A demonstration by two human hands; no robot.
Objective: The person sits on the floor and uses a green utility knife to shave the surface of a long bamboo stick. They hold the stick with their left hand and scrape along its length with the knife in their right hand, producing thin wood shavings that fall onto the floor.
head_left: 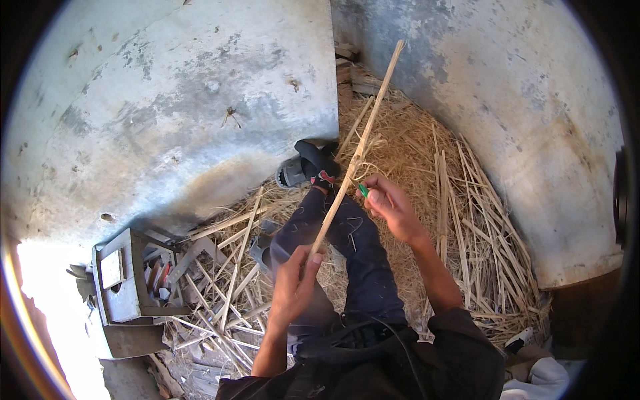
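Note:
A long, pale wooden strip (375, 117) slants up and away from me, its far end near the wall. Its near end is gripped in my left hand (293, 283), with the fingers wrapped round it. My right hand (390, 205) is closed on a small tool with a green handle (363, 190), right beside the middle of the strip. The tool's working end is too small to make out. Thin curled shavings (363, 167) hang at the strip by the tool. My legs (360, 247) stretch out beneath both hands.
Straw-like shavings (410, 133) cover the floor ahead. Many loose strips lie in a heap (490, 247) on the right and another pile (233, 293) on the left. An open wooden box (130, 277) holds small items. Pale walls (167, 113) enclose the space. A grey shoe (291, 173) is near my feet.

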